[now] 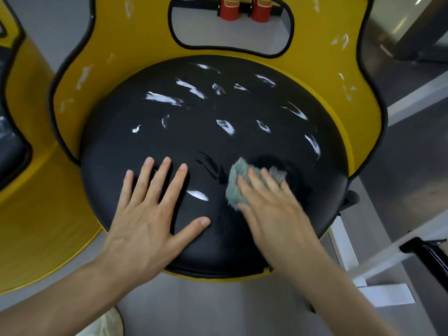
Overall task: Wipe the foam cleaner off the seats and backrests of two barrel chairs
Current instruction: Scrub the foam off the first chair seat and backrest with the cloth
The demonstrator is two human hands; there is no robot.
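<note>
Two hands on one black domed seat point(218, 146), centre frame. Right hand point(264, 197): fingers flat, pressing the bunched grey cloth point(236, 183), not gripping it. Left hand point(150, 214): spread flat, holding nothing. Risks: the ungripped cloth slips free; the left thumb smears the nearby foam streak point(198, 195). More white streaks cross the seat's upper half, and the yellow backrest point(145, 32) is flecked.

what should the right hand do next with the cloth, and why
Probably sweep the grey cloth left, under the right hand, over the white foam streak lying between it and the left hand, flat on the black seat. That streak is the closest; many more lie farther back.
</note>
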